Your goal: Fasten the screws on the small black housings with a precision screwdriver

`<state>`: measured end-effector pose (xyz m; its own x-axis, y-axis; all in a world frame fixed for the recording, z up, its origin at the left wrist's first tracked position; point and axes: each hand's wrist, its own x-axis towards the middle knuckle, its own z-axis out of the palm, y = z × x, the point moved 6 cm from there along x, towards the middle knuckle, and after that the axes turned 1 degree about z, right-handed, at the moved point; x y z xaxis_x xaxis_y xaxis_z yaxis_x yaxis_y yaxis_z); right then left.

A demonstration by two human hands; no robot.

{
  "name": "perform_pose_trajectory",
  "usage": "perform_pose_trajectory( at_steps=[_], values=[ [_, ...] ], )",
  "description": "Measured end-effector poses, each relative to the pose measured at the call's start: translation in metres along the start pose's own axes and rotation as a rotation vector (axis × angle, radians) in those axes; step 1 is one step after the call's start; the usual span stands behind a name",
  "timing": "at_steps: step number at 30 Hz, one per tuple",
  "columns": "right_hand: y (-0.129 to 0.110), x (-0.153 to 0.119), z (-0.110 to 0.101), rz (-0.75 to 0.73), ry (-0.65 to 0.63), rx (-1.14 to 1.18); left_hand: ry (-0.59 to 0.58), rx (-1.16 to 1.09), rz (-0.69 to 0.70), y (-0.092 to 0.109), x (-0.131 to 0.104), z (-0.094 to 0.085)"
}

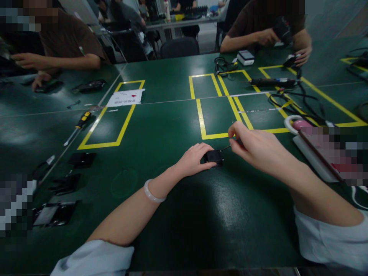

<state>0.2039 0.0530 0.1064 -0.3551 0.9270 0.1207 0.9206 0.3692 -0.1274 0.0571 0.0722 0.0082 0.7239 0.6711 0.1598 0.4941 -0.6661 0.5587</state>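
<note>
On the green table, a small black box-shaped part [214, 156] has small metal pins or screws sticking out of its right side. My left hand [194, 159] is closed on it from the left, thumb along the near side and fingers over the far side. My right hand [254, 145] pinches a thin dark rod [225, 148], whose tip reaches the far right corner of the part. The rod's other end is hidden within my fingers, so its kind cannot be made out.
Yellow tape [218, 135] marks rectangles on the table. A screwdriver [83, 120] and several black parts [82, 159] lie on the left. A pen-shaped black electric screwdriver [273, 82], cables [307, 107] and a tape roll [289, 124] are at right. Two people work across the table.
</note>
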Motion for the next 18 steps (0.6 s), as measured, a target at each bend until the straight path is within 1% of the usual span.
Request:
perform_pose_trajectory(
  at_steps=[10, 18],
  values=[
    [0.0036, 0.0009, 0.0031, 0.029, -0.015, -0.039, 0.004, 0.01, 0.012, -0.0003, 0.0006, 0.0007],
    [0.0059, 0.0007, 0.0009, 0.047, 0.036, -0.001, -0.004, -0.009, 0.005, 0.0002, 0.0002, 0.0]
  ],
)
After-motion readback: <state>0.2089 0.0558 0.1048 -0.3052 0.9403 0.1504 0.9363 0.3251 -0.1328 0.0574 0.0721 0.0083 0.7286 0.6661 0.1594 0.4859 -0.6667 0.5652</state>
